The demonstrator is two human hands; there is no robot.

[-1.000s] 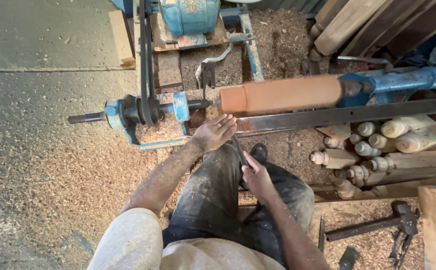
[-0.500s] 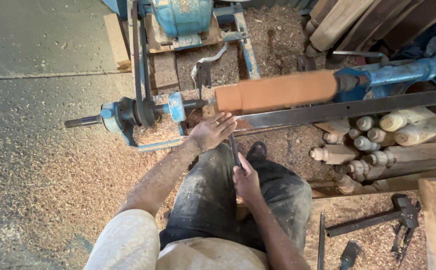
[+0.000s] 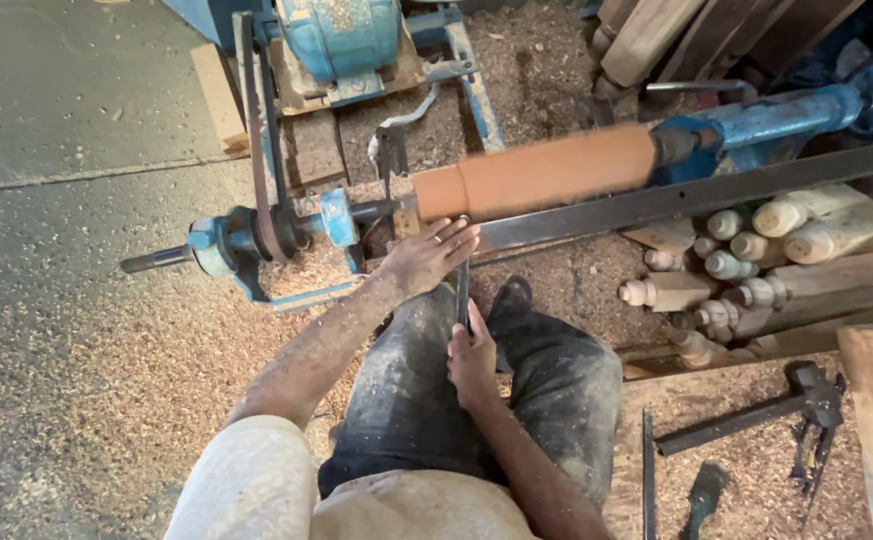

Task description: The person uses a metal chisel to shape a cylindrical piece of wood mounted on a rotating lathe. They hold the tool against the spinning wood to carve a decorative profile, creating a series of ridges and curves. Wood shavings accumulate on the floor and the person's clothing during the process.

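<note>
An orange-brown wooden cylinder (image 3: 541,175) is mounted in a blue lathe (image 3: 286,235) and looks blurred by spinning. A long dark metal tool rest bar (image 3: 696,195) runs in front of it. My left hand (image 3: 431,255) lies flat on top of a thin metal chisel (image 3: 462,285) where it crosses the bar near the cylinder's left end. My right hand (image 3: 473,358) grips the chisel's lower end above my knees. The chisel's tip touches or nearly touches the wood.
Sawdust covers the floor (image 3: 106,330). Several turned wooden spindles (image 3: 756,245) are stacked at the right. A hammer (image 3: 756,415) and other hand tools lie at the lower right. A blue motor (image 3: 341,35) with a belt (image 3: 261,150) stands behind the lathe.
The view has shifted slightly. My left hand has settled flatter on the chisel at the bar, and my right hand has moved a little closer to the lathe.
</note>
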